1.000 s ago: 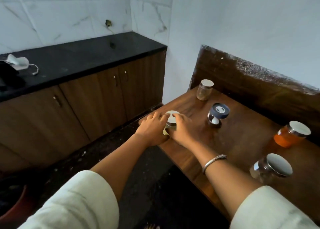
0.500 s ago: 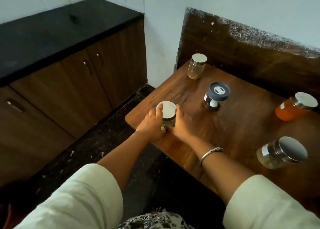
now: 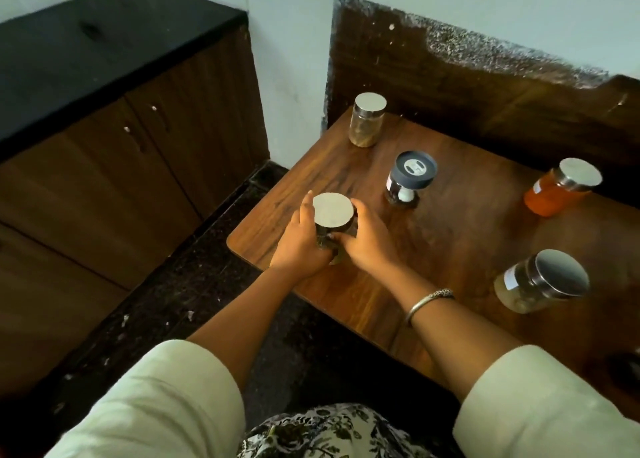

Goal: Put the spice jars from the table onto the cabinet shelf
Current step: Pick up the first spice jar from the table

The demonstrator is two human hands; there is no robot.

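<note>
Hands have settled lower round the silver-lidded spice jar [image 3: 333, 219] than a second ago — left hand [image 3: 300, 246] and right hand [image 3: 370, 243] now cup its sides, a two-handed grip closed on glass. It still seems to stand near the bench [image 3: 346, 177] corner, so the lift looks imminent; four other jars wait — none shelved.

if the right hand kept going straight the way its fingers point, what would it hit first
The right hand is already against the silver-lidded jar, so it would push that jar into the left hand cupping the other side.
</note>
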